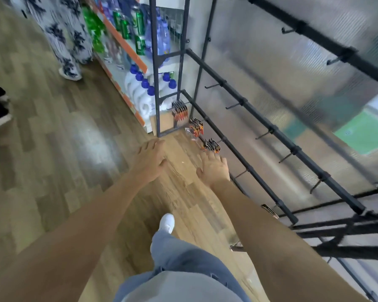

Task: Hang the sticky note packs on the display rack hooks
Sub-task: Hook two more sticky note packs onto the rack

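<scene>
Two hands, left (150,159) and right (214,171), spread empty beside orange-black packs (212,146), print unreadable.

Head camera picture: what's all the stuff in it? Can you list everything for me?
Rack: one, black metal, right side.
Hooks: many, black, along the rack's bars, mostly bare.
Sticky note packs: three bunches, black and orange, hanging on the lowest bar.
Jugs: several, white with blue caps, low shelf left of the rack.
Bottles: several, green, higher shelf.
Cardboard box: one, brown, by the rack's foot.
Floor: brown wood planks.
Patterned trousers: another person's, white and dark, top left.
Shoe: one, white, the person's own.
Left hand: fingers straight, holding nothing.
Right hand: holding nothing, near the closest bunch.
</scene>
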`<state>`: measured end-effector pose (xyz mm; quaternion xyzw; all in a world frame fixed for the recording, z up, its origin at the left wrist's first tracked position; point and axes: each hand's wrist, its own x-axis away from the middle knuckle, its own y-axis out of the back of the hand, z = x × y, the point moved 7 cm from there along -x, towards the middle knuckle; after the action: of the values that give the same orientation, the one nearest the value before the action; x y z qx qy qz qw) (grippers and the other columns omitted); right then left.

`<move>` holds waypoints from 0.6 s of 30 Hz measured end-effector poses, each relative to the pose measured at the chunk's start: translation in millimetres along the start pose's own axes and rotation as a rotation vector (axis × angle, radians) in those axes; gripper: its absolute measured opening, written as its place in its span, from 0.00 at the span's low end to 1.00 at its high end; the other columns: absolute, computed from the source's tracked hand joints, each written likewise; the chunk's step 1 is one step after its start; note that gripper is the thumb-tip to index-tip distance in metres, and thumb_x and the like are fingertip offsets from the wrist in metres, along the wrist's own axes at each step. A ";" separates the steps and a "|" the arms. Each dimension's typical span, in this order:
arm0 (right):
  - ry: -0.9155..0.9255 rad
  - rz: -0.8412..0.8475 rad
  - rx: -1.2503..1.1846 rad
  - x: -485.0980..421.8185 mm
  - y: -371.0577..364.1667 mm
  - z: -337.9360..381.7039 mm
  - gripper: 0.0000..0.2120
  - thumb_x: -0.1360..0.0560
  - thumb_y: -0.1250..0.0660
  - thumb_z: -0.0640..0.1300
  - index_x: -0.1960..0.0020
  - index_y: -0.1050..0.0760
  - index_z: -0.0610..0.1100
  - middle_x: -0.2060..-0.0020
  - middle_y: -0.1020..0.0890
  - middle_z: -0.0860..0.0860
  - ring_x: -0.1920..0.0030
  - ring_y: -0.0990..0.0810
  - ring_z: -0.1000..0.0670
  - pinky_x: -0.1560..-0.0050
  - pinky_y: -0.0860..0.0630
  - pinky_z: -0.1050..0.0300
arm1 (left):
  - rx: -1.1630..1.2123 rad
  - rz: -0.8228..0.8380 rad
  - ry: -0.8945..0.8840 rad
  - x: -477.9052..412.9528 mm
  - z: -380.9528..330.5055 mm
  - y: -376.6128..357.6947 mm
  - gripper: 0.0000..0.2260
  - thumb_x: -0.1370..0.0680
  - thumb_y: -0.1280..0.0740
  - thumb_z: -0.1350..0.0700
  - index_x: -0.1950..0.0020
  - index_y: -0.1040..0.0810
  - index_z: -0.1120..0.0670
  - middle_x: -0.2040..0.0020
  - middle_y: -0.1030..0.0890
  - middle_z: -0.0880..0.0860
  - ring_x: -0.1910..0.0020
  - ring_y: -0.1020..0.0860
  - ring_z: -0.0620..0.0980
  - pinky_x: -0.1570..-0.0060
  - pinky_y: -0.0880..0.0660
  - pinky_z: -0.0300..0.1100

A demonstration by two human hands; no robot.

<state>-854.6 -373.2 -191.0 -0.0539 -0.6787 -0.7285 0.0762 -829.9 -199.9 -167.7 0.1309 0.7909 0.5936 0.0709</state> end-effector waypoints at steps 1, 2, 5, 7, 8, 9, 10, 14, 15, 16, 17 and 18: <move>-0.002 0.003 -0.002 -16.4 4.0 2.9 0.26 0.23 0.43 0.48 0.27 0.44 0.46 0.32 0.35 0.45 0.32 0.36 0.44 0.32 0.42 0.48 | -0.009 0.009 -0.012 -12.7 7.4 2.7 0.24 0.22 0.38 0.51 0.28 0.40 0.56 0.30 0.36 0.55 0.31 0.38 0.55 0.33 0.42 0.48; -0.011 0.001 -0.005 -32.7 9.2 5.5 0.26 0.23 0.43 0.48 0.27 0.45 0.46 0.31 0.35 0.45 0.32 0.36 0.43 0.32 0.41 0.48 | -0.016 0.020 -0.022 -26.2 15.4 5.2 0.24 0.22 0.38 0.51 0.28 0.40 0.56 0.30 0.35 0.55 0.31 0.37 0.55 0.33 0.42 0.48; -0.016 -0.026 0.006 -75.3 25.2 13.0 0.26 0.23 0.43 0.48 0.27 0.45 0.46 0.32 0.34 0.44 0.32 0.37 0.43 0.31 0.42 0.47 | -0.010 0.026 -0.030 -64.8 37.3 15.7 0.25 0.22 0.39 0.50 0.27 0.41 0.56 0.29 0.36 0.55 0.30 0.38 0.54 0.33 0.42 0.47; 0.005 -0.037 0.034 -98.7 33.5 17.5 0.26 0.23 0.43 0.49 0.26 0.46 0.47 0.31 0.36 0.45 0.31 0.39 0.44 0.31 0.43 0.47 | 0.002 0.022 -0.036 -90.4 46.6 22.3 0.26 0.22 0.40 0.52 0.26 0.43 0.56 0.28 0.38 0.55 0.30 0.39 0.53 0.33 0.44 0.46; 0.003 -0.035 0.034 -107.6 36.3 18.6 0.27 0.23 0.43 0.49 0.26 0.46 0.47 0.30 0.37 0.45 0.30 0.40 0.44 0.31 0.44 0.47 | 0.005 0.031 -0.044 -102.1 48.5 23.7 0.26 0.22 0.40 0.52 0.26 0.43 0.56 0.28 0.38 0.55 0.29 0.40 0.54 0.32 0.45 0.47; -0.012 -0.033 0.030 -114.0 38.7 19.1 0.27 0.23 0.43 0.49 0.26 0.46 0.47 0.30 0.38 0.46 0.29 0.40 0.44 0.30 0.44 0.47 | 0.008 0.046 -0.052 -112.7 49.2 24.3 0.26 0.21 0.40 0.52 0.26 0.43 0.56 0.27 0.39 0.55 0.29 0.40 0.54 0.32 0.46 0.47; -0.033 -0.041 0.022 -118.6 40.0 18.5 0.27 0.22 0.43 0.49 0.26 0.46 0.47 0.30 0.37 0.46 0.29 0.41 0.45 0.30 0.45 0.47 | 0.012 0.052 -0.065 -123.1 49.0 23.8 0.26 0.22 0.40 0.52 0.26 0.43 0.56 0.27 0.40 0.55 0.29 0.41 0.54 0.31 0.46 0.47; -0.163 -0.042 0.018 -135.9 44.5 3.1 0.25 0.21 0.44 0.49 0.27 0.45 0.46 0.29 0.39 0.44 0.28 0.43 0.45 0.29 0.47 0.47 | -0.029 0.085 -0.180 -167.5 39.0 19.6 0.27 0.21 0.41 0.50 0.25 0.46 0.55 0.26 0.42 0.55 0.27 0.43 0.53 0.29 0.48 0.47; -0.209 -0.041 0.014 -139.7 44.8 -3.0 0.25 0.21 0.44 0.50 0.27 0.45 0.46 0.28 0.40 0.44 0.27 0.44 0.44 0.28 0.47 0.47 | -0.044 0.102 -0.226 -178.3 35.2 18.1 0.27 0.21 0.42 0.50 0.25 0.47 0.55 0.25 0.44 0.54 0.26 0.44 0.52 0.29 0.49 0.47; -0.254 -0.047 0.001 -142.7 46.2 -8.8 0.26 0.21 0.43 0.50 0.26 0.45 0.46 0.27 0.41 0.45 0.27 0.45 0.44 0.28 0.48 0.47 | -0.049 0.119 -0.272 -189.3 30.8 17.1 0.27 0.20 0.43 0.49 0.24 0.49 0.54 0.25 0.45 0.54 0.26 0.46 0.52 0.28 0.50 0.47; -0.302 -0.065 -0.015 -145.5 48.6 -14.7 0.26 0.21 0.43 0.50 0.26 0.45 0.46 0.26 0.43 0.45 0.27 0.45 0.44 0.28 0.48 0.47 | -0.051 0.132 -0.321 -200.9 25.6 17.1 0.27 0.20 0.44 0.49 0.24 0.50 0.54 0.25 0.46 0.54 0.26 0.47 0.52 0.28 0.51 0.47; -0.350 -0.090 -0.036 -147.8 51.2 -20.5 0.26 0.22 0.43 0.49 0.26 0.46 0.46 0.26 0.44 0.45 0.26 0.46 0.44 0.29 0.48 0.48 | -0.046 0.137 -0.368 -212.5 19.9 19.1 0.28 0.20 0.44 0.49 0.24 0.50 0.53 0.24 0.47 0.53 0.26 0.47 0.51 0.28 0.51 0.48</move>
<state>-699.4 -391.4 -169.2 -0.1508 -0.6701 -0.7227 -0.0768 -619.2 -238.5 -164.3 0.2893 0.7401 0.5809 0.1766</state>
